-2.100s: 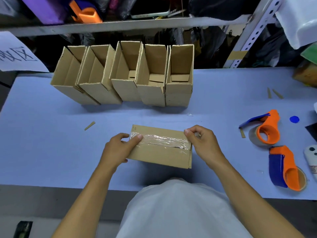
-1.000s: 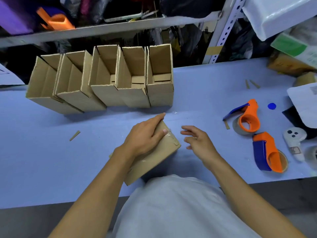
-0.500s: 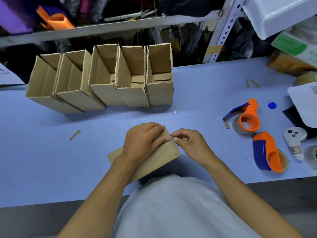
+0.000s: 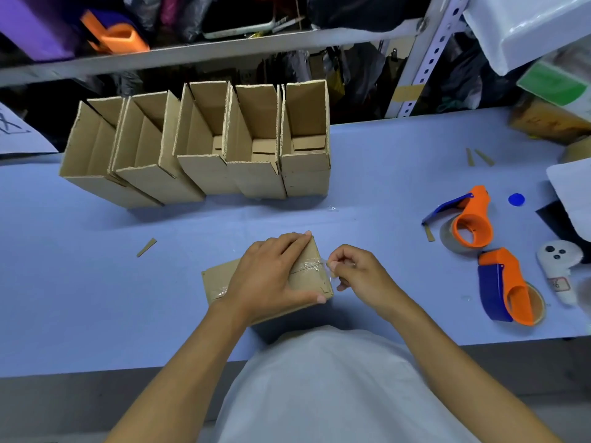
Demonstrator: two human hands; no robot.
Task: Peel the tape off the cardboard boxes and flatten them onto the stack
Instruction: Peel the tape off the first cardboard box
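A small taped cardboard box (image 4: 220, 278) lies on the blue table in front of me, turned at an angle. My left hand (image 4: 271, 276) presses down on top of it, thumb along its near edge. Clear tape (image 4: 308, 265) runs across the box's right end. My right hand (image 4: 358, 273) pinches the tape's end at the right edge of the box. Several open cardboard boxes (image 4: 256, 145) stand in a row at the back of the table, leaning to the left.
Two orange and blue tape dispensers (image 4: 470, 219) (image 4: 508, 289) lie to the right, with a white controller (image 4: 558, 263) and a blue cap (image 4: 516, 199) beyond them. Cardboard slivers (image 4: 147, 247) lie about. A cluttered metal shelf (image 4: 204, 49) runs behind the table.
I turned the box from lying straight across to an angle, my left hand moved onto its top, and my right hand came in and pinched the tape end at the right edge.
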